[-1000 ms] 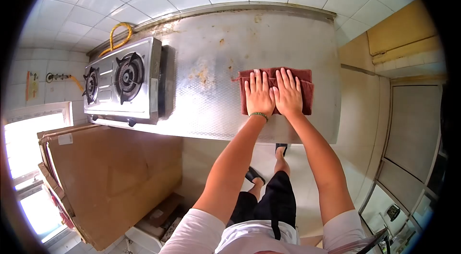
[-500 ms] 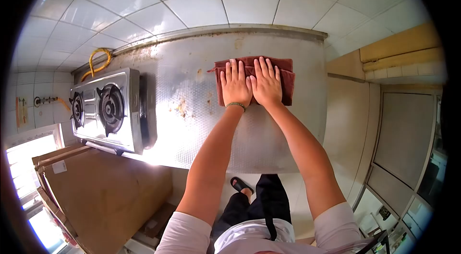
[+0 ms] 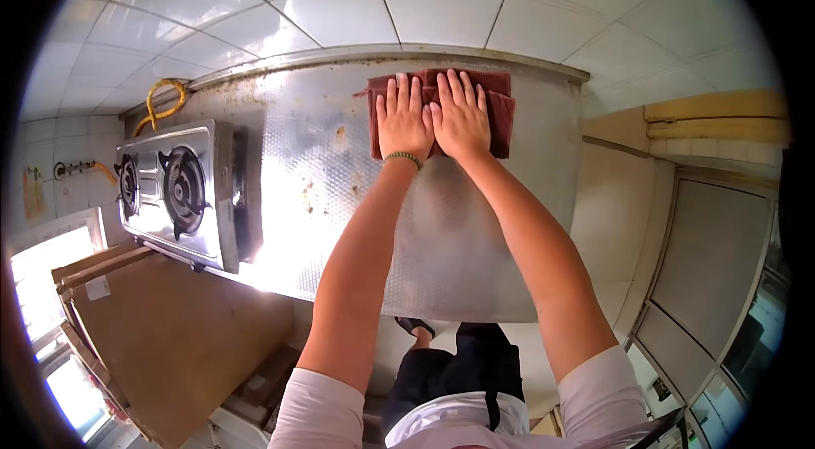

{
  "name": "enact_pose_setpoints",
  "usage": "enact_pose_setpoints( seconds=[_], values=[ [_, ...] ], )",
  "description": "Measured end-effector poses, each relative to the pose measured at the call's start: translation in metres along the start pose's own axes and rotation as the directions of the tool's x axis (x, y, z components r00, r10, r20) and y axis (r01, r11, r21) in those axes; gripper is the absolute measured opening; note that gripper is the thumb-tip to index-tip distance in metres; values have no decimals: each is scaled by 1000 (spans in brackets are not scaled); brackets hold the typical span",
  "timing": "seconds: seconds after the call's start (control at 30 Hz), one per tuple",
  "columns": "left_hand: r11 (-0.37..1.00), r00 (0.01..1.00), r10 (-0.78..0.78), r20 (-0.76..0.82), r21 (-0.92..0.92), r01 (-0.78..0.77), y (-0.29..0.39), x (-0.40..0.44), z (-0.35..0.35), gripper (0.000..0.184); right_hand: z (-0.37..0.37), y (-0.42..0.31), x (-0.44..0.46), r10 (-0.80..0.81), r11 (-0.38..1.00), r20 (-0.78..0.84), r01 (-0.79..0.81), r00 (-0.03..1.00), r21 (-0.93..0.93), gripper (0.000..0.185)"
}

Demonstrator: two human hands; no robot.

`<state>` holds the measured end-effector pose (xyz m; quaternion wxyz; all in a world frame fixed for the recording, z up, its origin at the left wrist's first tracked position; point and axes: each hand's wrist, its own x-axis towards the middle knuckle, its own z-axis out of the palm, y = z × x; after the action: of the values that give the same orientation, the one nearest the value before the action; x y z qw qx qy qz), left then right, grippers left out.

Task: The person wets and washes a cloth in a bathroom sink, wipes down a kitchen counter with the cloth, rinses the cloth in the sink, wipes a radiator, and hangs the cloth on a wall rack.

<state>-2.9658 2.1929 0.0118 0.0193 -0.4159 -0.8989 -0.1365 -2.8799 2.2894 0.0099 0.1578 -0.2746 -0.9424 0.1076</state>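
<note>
2 hands, the left [image 3: 461,125] and the right [image 3: 406,125], press flat and unclenched, side by side, on the reddish-brown cloth [image 3: 501,115] spread beneath them on the metal worktop [image 3: 484,245], with the 2-burner stove [image 3: 174,186] well off beyond the right hand

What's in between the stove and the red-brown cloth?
Only the shiny metal counter, with a few brownish spots on it. No other thing lies there, as the head view shows.

White tiled walls [image 3: 441,8] run past the counter's [image 3: 475,237] back edge, pale floor [image 3: 531,347] below, super bright window [image 3: 55,258] lower left.
</note>
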Motion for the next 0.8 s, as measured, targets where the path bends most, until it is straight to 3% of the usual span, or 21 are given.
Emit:
enact_pose_setpoints(
  seconds=[0.2, 0.8],
  values=[
    [1000, 1000, 18, -23, 16, -17, 0, -37, -1, 61, -1, -9, -34, 7, 999, 14, -6, 1000, -41, 57],
    [995, 996, 71, 52, -76, -67, -34, -328, -65, 63, -55, -145, -305, 99, 993, 171, -87, 980, -75, 62]
  ],
)
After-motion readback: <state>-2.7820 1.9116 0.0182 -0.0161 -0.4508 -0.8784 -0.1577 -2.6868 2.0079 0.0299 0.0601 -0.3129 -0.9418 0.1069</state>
